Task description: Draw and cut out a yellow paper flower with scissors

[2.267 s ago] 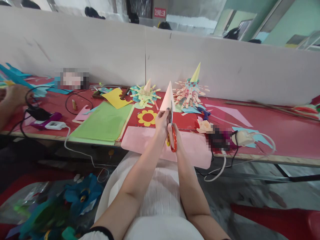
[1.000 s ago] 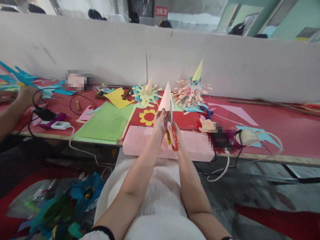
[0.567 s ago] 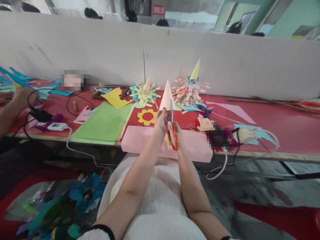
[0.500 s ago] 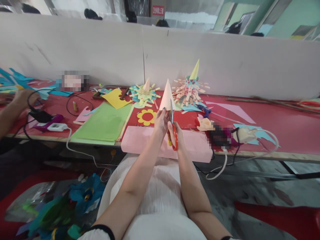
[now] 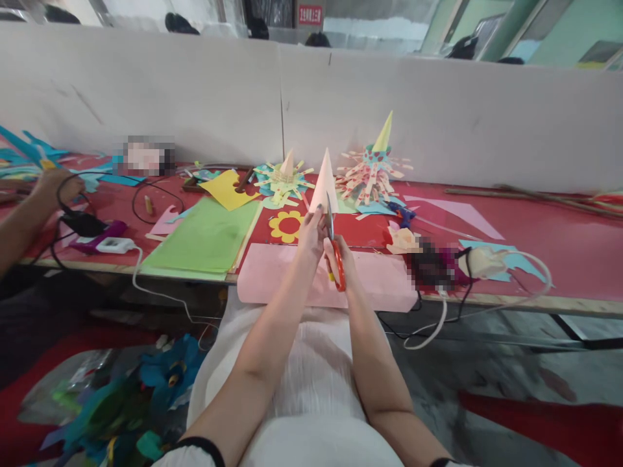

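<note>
A pale pink paper cone (image 5: 324, 179) points upward in the middle, with my left hand (image 5: 313, 232) closed on its lower edge. My right hand (image 5: 339, 255) grips scissors (image 5: 340, 267) by their red and yellow handles. The metal blades point up and lie against the cone's lower right side. Under my forearms a pink paper sheet (image 5: 374, 283) hangs over the table's front edge. A yellow flower cutout with a red centre (image 5: 285, 227) lies just left of my left hand.
Two fringed paper pieces with cones (image 5: 286, 178) (image 5: 376, 170) stand behind. Green sheets (image 5: 199, 240) lie left; a blue glue gun (image 5: 403, 213), cables and a power strip lie right. Another person's hand (image 5: 57, 188) is at far left.
The scissors have shifted slightly left and tilted, their blades now overlapping the cone's front more. My left hand keeps its hold. The whole view has shifted a little.
</note>
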{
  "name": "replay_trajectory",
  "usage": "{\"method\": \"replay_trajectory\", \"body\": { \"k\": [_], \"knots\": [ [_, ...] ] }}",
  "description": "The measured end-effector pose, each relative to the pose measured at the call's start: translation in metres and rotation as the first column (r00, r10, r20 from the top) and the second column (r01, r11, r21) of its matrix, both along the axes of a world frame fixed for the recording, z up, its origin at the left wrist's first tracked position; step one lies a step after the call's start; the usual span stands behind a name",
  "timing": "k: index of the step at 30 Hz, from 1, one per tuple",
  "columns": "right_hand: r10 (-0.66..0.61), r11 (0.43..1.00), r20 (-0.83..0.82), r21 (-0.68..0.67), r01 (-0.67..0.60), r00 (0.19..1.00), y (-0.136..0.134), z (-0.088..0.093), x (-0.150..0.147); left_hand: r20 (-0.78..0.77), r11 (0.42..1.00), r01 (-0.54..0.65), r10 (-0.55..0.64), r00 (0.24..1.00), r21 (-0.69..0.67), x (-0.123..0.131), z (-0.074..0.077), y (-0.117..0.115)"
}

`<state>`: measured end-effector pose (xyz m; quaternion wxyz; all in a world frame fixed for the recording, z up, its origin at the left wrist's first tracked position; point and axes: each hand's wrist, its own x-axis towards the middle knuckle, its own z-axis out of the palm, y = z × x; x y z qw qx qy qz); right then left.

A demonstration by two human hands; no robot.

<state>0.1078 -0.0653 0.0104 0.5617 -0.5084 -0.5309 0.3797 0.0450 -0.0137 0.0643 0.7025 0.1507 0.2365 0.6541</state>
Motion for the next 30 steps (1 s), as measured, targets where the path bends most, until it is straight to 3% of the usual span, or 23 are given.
{"method": "replay_trajectory", "body": {
  "k": [7,12,21,25,30],
  "knots": [
    [0.094,0.995,0.009,0.020,-0.094,0.996,-0.002,-0.004,-0.010,0.100,1.000,-0.011,0.012,0.995,-0.010,-0.026,0.012,0.013],
    [0.113,0.993,-0.015,0.022,-0.113,0.993,-0.005,0.000,-0.015,0.156,0.997,-0.059,0.050,0.987,0.059,-0.041,0.009,0.013],
    [0.105,0.992,-0.080,-0.066,-0.110,0.991,-0.013,0.015,-0.013,0.198,0.997,-0.059,0.047,0.979,0.055,-0.037,0.002,0.012],
    [0.112,0.992,-0.081,-0.048,-0.116,0.990,-0.012,0.008,-0.010,0.199,0.996,-0.087,0.078,0.977,0.035,-0.040,0.007,0.015],
    [0.115,0.993,-0.045,-0.004,-0.116,0.992,-0.008,-0.003,-0.008,0.154,0.999,-0.032,0.026,0.988,0.036,-0.032,0.009,0.014]
  ]
}}
